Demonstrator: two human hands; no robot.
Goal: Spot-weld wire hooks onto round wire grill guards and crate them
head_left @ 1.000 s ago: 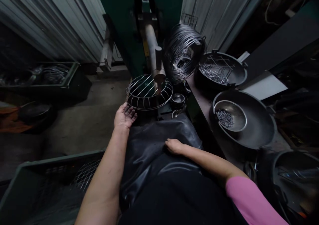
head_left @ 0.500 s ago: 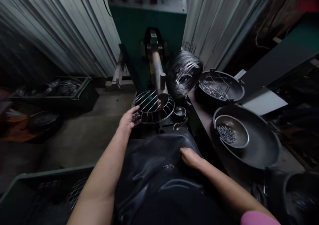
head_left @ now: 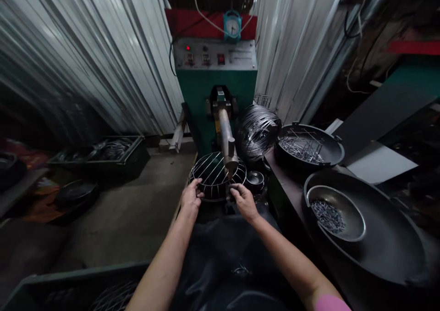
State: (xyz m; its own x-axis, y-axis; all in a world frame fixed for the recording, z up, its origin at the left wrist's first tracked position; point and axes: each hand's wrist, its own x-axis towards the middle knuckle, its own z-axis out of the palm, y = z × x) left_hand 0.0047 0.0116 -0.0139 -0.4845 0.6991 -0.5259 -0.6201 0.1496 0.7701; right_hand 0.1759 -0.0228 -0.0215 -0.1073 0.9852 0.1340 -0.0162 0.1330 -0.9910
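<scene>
A round wire rack (head_left: 209,175) with parallel bars across its top sits under the metal electrode arm (head_left: 226,130) of a green machine. My left hand (head_left: 191,197) is closed on the rack's near left rim, thumb and fingers pinching the wire. My right hand (head_left: 244,201) is at the near right side of the rack, just below the electrode tip, its fingertips pinched together. Whatever lies between those fingertips is too small to make out. Several short metal pins (head_left: 241,269) lie on the dark apron (head_left: 220,247) over my lap.
A wire coil (head_left: 258,130) hangs right of the arm. On the right bench stand a pan of wire pieces (head_left: 330,152) and a large pan (head_left: 388,242) holding a bowl of short pins (head_left: 357,219). Green crates (head_left: 137,157) stand left; a control panel (head_left: 240,56) is ahead.
My right hand has risen from my lap to the rack beneath the electrode. My left hand has closed from loose fingers onto the rim. The view has tilted upward.
</scene>
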